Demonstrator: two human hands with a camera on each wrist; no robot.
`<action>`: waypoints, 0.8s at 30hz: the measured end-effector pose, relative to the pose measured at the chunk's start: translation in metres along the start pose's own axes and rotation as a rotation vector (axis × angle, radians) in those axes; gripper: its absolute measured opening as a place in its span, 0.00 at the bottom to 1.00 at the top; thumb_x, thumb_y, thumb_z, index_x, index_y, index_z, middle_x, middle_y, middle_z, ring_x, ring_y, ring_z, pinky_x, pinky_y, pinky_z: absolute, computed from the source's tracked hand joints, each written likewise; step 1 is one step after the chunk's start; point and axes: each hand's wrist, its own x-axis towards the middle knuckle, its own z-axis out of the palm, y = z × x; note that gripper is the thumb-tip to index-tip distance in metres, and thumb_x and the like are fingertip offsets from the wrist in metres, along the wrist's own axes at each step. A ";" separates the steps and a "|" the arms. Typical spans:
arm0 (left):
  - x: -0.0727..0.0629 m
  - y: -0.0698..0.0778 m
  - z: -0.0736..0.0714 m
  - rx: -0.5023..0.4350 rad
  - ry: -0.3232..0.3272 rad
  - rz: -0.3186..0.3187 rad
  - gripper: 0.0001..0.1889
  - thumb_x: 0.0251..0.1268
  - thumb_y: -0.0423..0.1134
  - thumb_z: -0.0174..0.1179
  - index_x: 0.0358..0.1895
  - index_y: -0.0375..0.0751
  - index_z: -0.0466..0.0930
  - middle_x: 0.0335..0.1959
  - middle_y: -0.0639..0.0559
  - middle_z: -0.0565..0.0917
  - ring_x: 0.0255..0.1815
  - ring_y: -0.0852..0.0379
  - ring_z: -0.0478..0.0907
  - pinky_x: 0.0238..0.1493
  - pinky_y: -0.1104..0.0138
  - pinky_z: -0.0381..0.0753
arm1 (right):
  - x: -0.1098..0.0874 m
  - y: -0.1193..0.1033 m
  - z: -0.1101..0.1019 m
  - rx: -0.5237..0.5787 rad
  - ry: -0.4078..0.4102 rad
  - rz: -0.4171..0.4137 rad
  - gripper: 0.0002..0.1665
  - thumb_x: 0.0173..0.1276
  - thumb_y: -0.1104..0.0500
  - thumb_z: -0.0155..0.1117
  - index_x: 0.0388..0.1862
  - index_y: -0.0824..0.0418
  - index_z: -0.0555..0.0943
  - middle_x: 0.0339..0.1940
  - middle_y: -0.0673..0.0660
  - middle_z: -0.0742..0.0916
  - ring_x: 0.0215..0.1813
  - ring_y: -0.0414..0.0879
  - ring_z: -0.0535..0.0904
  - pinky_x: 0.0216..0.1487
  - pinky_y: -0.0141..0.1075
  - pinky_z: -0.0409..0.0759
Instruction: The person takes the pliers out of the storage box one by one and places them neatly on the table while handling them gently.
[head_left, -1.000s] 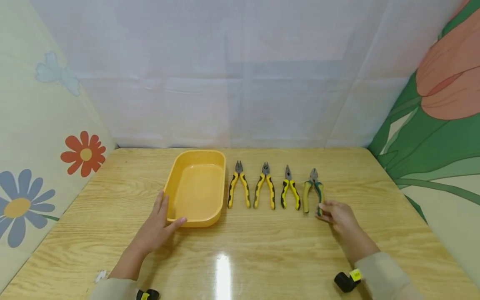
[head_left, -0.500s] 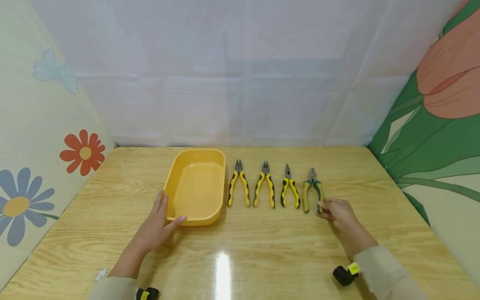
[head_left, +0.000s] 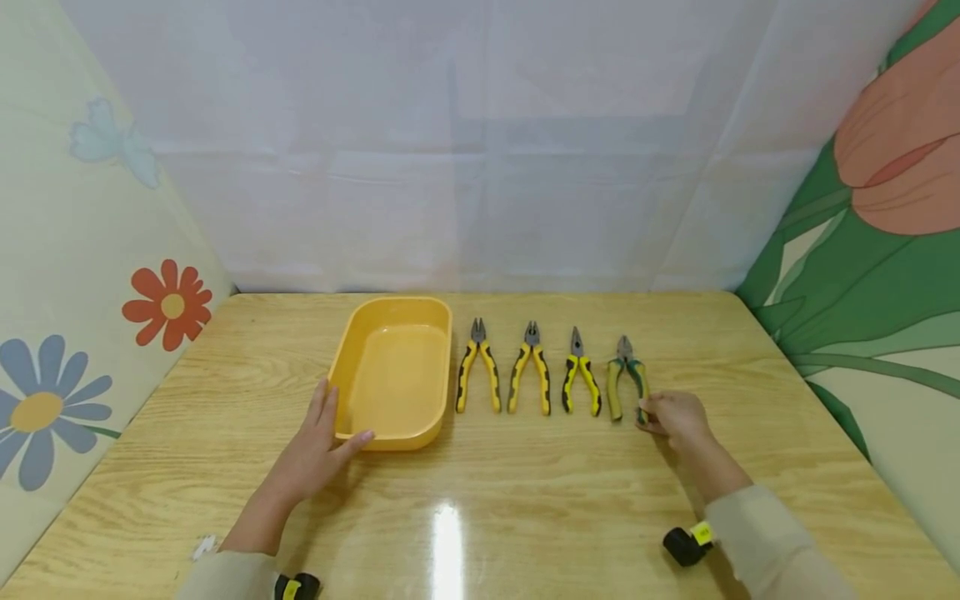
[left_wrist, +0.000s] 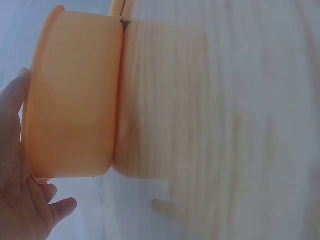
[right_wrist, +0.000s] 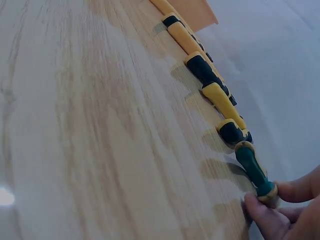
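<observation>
My left hand (head_left: 306,454) rests at the near left corner of the yellow plastic tray (head_left: 352,354), its thumb on the front rim and its fingers along the left side. In the left wrist view those fingers look straight and loose. My right hand (head_left: 678,421) pinches the end of the right handle of the green-and-yellow pliers (head_left: 614,390). The right wrist view shows thumb and fingers on that handle end. These pliers lie rightmost in a row, jaws pointing away. Beside them are yellow-and-black needle-nose pliers (head_left: 576,346) and two combination pliers (head_left: 477,333).
The wooden table (head_left: 517,492) carries the tray and the row of pliers. A white sheet (head_left: 487,167) hangs behind it, and flower-painted panels stand left and right. A small white mark or scrap (head_left: 203,547) shows near the left forearm.
The green-and-yellow pliers have turned and shifted very slightly under my right hand, their left handle end now a little farther away. My left hand and the tray have stayed put.
</observation>
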 end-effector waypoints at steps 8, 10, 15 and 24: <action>0.000 0.000 0.000 -0.002 -0.004 -0.001 0.47 0.57 0.59 0.46 0.65 0.29 0.33 0.66 0.42 0.29 0.62 0.34 0.44 0.55 0.44 0.51 | -0.001 -0.002 -0.003 -0.257 0.028 -0.055 0.24 0.60 0.65 0.53 0.49 0.83 0.66 0.47 0.78 0.71 0.26 0.44 0.80 0.32 0.32 0.77; 0.000 0.000 0.000 -0.004 -0.007 -0.003 0.47 0.57 0.60 0.46 0.65 0.29 0.33 0.66 0.42 0.29 0.62 0.34 0.45 0.55 0.44 0.51 | -0.001 -0.002 -0.004 -0.286 0.032 -0.070 0.22 0.59 0.65 0.53 0.46 0.83 0.68 0.44 0.78 0.72 0.26 0.44 0.80 0.31 0.32 0.77; -0.001 0.001 -0.001 -0.004 -0.012 -0.007 0.47 0.57 0.60 0.46 0.65 0.29 0.33 0.66 0.41 0.29 0.62 0.35 0.44 0.55 0.44 0.51 | -0.003 -0.002 -0.004 -0.364 0.048 -0.119 0.17 0.58 0.67 0.54 0.40 0.83 0.71 0.34 0.74 0.77 0.22 0.42 0.77 0.27 0.31 0.77; -0.004 0.001 -0.005 0.054 0.005 0.026 0.46 0.57 0.59 0.48 0.63 0.22 0.40 0.66 0.36 0.31 0.64 0.38 0.32 0.54 0.41 0.46 | -0.003 -0.004 -0.001 -0.581 0.063 -0.182 0.17 0.58 0.64 0.56 0.36 0.81 0.73 0.27 0.66 0.80 0.31 0.55 0.75 0.31 0.41 0.73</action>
